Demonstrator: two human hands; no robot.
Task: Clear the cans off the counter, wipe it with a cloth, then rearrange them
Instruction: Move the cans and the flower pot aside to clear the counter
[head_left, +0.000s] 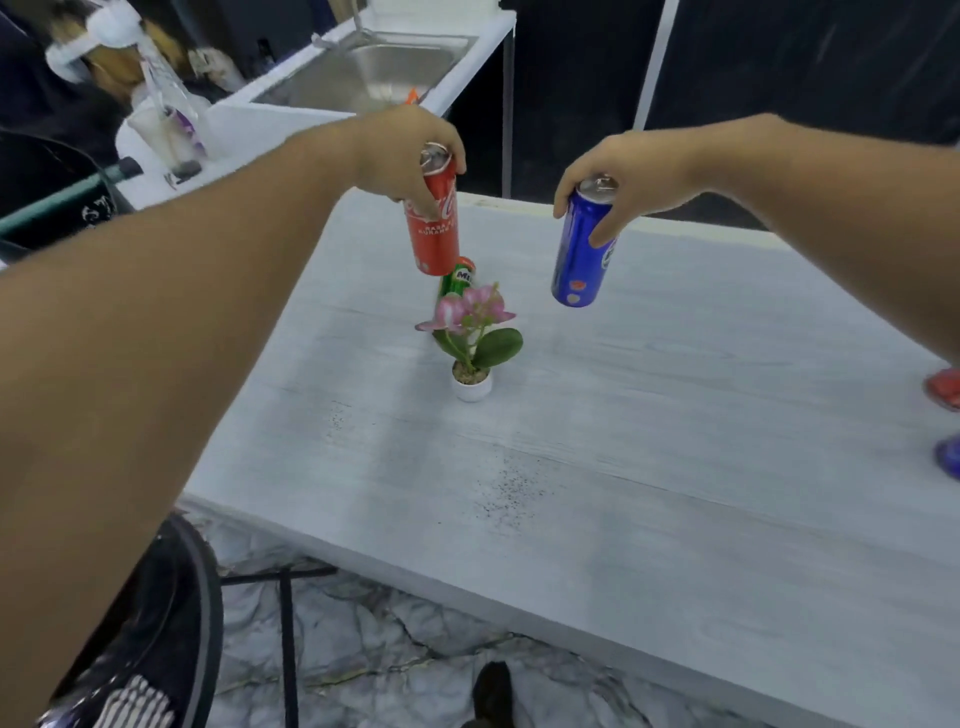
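Observation:
My left hand (405, 150) grips a red cola can (434, 234) by its top and holds it in the air above the grey counter (675, 415). My right hand (623, 179) grips a blue can (579, 260) the same way, also lifted off the surface. A green can (457, 278) stands on the counter behind the flower pot, partly hidden by the red can and the blossoms. At the right edge of the view a red can (945, 389) and a blue can (948, 457) are cut off by the frame.
A small white pot with pink flowers (472, 343) stands mid-counter. Dark specks (506, 493) lie on the counter in front of it. A steel sink (374, 67) sits in a white unit behind. A black stool (166, 623) stands at the lower left.

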